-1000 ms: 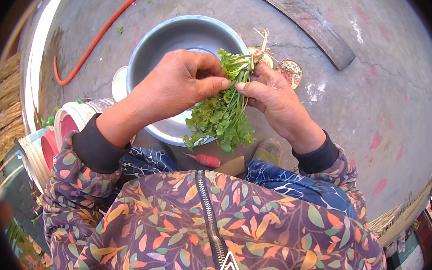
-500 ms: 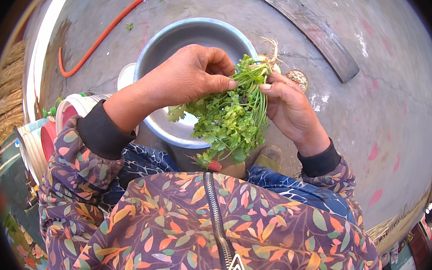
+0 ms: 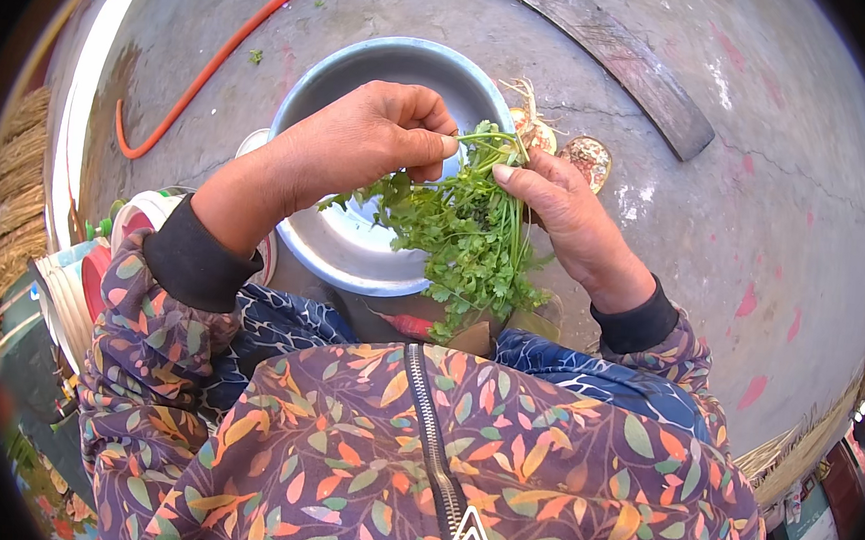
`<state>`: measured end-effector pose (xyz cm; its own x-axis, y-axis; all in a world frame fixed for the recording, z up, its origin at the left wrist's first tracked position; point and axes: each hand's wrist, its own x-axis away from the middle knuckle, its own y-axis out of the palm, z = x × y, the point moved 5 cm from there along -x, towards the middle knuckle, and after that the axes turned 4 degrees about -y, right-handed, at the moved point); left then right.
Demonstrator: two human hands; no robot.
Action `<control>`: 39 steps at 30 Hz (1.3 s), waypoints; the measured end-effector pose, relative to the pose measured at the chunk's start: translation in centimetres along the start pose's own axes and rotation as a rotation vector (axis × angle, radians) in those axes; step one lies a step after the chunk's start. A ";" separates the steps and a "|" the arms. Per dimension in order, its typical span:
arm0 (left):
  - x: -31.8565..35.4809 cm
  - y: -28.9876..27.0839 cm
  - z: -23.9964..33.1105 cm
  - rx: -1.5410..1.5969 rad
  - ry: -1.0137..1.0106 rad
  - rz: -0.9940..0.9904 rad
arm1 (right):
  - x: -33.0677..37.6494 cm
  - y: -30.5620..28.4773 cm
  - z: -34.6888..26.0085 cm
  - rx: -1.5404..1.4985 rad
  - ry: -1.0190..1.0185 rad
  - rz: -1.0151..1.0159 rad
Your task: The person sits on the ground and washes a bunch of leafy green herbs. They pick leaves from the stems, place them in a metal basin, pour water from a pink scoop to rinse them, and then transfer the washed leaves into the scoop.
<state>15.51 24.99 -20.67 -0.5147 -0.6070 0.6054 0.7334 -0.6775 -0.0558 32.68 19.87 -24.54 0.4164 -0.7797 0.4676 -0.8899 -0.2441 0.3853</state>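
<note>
The left hand (image 3: 361, 145) has its grip pinched on a stem of the herb bunch (image 3: 466, 227), while the right hand (image 3: 567, 214) clamps the stalks, holding them over the metal bowl (image 3: 353, 254) on the concrete floor (image 3: 759, 193), likely so scraps drop in.

Bright daylight falls on a grey concrete floor (image 3: 759, 193), cracked and dotted with faded pink patches toward the right of the frame. An orange hose (image 3: 217, 54) snakes across the upper left, and a weathered wooden plank (image 3: 608, 52) lies slantwise at the top. Straw bundles (image 3: 11, 200) edge the far left.
</note>
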 end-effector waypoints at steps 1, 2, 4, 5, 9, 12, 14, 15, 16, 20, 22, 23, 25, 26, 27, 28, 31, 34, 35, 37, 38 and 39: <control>0.1 0.2 0.4 0.006 -0.032 -0.019 | -0.1 -0.1 0.1 0.039 -0.018 -0.004; 0.2 0.4 0.5 0.012 -0.065 -0.038 | -0.2 -0.2 0.3 0.078 -0.036 -0.009; 0.0 0.8 0.2 -0.031 -0.058 -0.051 | -0.2 0.0 0.3 0.125 -0.070 -0.030; -0.1 1.0 0.1 -0.052 -0.054 -0.056 | -0.2 0.2 0.1 0.132 -0.086 -0.045; 0.0 1.3 0.7 -0.004 -0.028 -0.037 | -0.3 -0.3 0.7 0.448 -0.197 -0.105; 1.3 0.8 2.8 0.158 0.039 -0.009 | -0.3 -0.4 1.1 0.911 -0.152 -0.077; 2.3 -0.3 4.3 0.257 0.143 0.031 | 0.2 -0.9 2.2 0.791 -0.118 -0.092; 2.5 -1.1 4.3 0.271 0.189 0.025 | 0.5 -0.9 2.4 0.732 -0.104 -0.104; 2.3 -1.3 3.5 0.270 0.152 0.088 | 0.8 -0.3 1.8 0.568 -0.124 -0.156; 1.5 -0.4 1.7 0.154 0.028 0.234 | 1.0 0.5 0.7 0.103 -0.134 -0.241; 1.7 0.2 2.1 0.046 0.020 0.228 | 1.3 0.5 -0.4 0.061 -0.149 -0.242; 1.6 0.4 1.9 0.017 0.058 0.180 | 1.4 0.6 -0.8 0.041 -0.156 -0.243; 1.3 0.8 1.1 -0.010 0.064 0.150 | 1.6 0.4 -1.3 0.046 -0.135 -0.235; 1.2 0.9 1.0 0.019 0.053 0.160 | 1.5 0.3 -1.4 0.042 -0.133 -0.239; 1.3 0.9 0.9 0.045 0.040 0.170 | 1.6 0.3 -1.5 0.035 -0.132 -0.242; 1.4 1.0 0.8 0.071 0.026 0.179 | 1.4 0.0 -1.2 0.014 -0.147 -0.225; 1.7 0.8 1.4 0.144 -0.061 0.159 | 1.3 -0.3 -1.4 -0.026 -0.164 -0.238; 1.5 1.0 0.9 0.095 -0.057 0.081 | 1.2 -0.4 -1.4 -0.014 -0.200 -0.227; 1.5 1.1 0.9 0.064 -0.052 0.055 | 1.2 -0.5 -1.4 -0.013 -0.210 -0.213; 1.4 1.5 1.0 0.078 -0.019 0.030 | 1.2 -0.6 -1.6 -0.029 -0.196 -0.191; 1.5 1.8 1.0 0.086 -0.007 0.013 | 1.3 -0.6 -1.6 -0.036 -0.189 -0.180; 1.6 2.1 1.2 0.092 0.006 -0.004 | 1.3 -0.7 -1.6 -0.039 -0.192 -0.170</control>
<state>16.75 23.07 -18.90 -0.5201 -0.6074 0.6005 0.7690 -0.6390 0.0197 34.10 19.96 -22.93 0.5131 -0.8256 0.2348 -0.8005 -0.3616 0.4780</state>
